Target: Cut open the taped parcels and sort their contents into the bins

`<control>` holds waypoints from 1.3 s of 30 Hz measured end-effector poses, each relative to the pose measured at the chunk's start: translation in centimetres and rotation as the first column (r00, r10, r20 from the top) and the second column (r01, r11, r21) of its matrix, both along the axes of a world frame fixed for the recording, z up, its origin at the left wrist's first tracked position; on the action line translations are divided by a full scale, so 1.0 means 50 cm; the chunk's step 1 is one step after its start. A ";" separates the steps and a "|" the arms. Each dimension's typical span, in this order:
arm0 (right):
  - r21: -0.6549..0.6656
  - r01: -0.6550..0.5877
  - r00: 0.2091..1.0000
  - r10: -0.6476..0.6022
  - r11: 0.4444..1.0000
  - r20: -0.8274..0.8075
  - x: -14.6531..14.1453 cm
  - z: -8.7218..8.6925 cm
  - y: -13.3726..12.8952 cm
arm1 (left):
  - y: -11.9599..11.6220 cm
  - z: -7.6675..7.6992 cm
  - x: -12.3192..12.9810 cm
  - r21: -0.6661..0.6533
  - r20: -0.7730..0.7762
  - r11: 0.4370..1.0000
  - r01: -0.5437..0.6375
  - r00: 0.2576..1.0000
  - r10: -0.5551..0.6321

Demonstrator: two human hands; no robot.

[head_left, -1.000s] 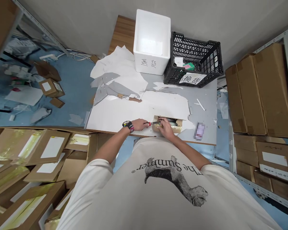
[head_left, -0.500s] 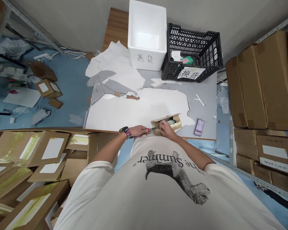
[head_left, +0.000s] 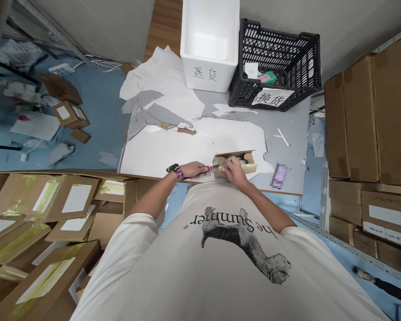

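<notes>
A small cardboard box (head_left: 251,169) with its top flaps up lies near the table's front edge, clear tape along its near side. Inside it part of a pale greenish, rounded item (head_left: 243,161) shows; the rest is hidden. My left hand (head_left: 192,170), with a watch and band at the wrist, is wrapped round a red-handled utility knife (head_left: 207,168). The blade points right, at the box's left end. My right hand (head_left: 234,170) is over the box's left half, fingers closed at its near wall; exactly what they pinch is partly hidden.
White sheets and torn paper cover much of the table (head_left: 143,167). A white foam box (head_left: 210,73) and a black plastic crate (head_left: 277,103) stand at the back. A blurred purple item (head_left: 280,175) lies right. Stacked cartons (head_left: 75,203) flank me on both sides.
My right hand has shifted slightly up and right along the box, its fingers lifted from lower inside. The knife blade stays by the box's left end. My view has tilted a little.
</notes>
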State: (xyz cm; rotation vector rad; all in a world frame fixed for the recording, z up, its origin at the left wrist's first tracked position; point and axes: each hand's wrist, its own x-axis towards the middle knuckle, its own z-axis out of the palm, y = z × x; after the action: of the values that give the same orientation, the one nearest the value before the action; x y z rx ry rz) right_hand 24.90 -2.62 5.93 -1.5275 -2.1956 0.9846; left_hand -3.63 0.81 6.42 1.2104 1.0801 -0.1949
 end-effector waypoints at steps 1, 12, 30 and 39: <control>0.006 0.003 1.000 -0.003 1.000 -0.005 -0.002 0.000 0.007 | 0.008 -0.003 0.003 0.029 0.000 1.000 0.001 1.000 -0.001; 0.026 0.136 0.991 -0.136 0.990 -0.005 -0.015 -0.023 0.023 | -0.028 -0.020 0.025 0.050 0.037 0.998 -0.049 0.998 0.047; 0.125 0.138 0.963 -0.163 0.982 0.213 0.011 0.028 -0.024 | -0.024 -0.109 -0.014 0.457 -0.072 0.784 -0.420 0.861 0.503; 0.202 0.619 0.771 -0.636 0.759 0.029 0.150 -0.012 -0.058 | -0.016 -0.181 -0.012 0.674 -0.417 0.738 -0.021 0.814 0.404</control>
State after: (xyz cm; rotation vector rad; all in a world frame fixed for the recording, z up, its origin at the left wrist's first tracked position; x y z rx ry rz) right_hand 32.41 -5.52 5.33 -2.0437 -1.5539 0.4785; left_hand -4.23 0.02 -2.65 1.6781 1.8982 0.0467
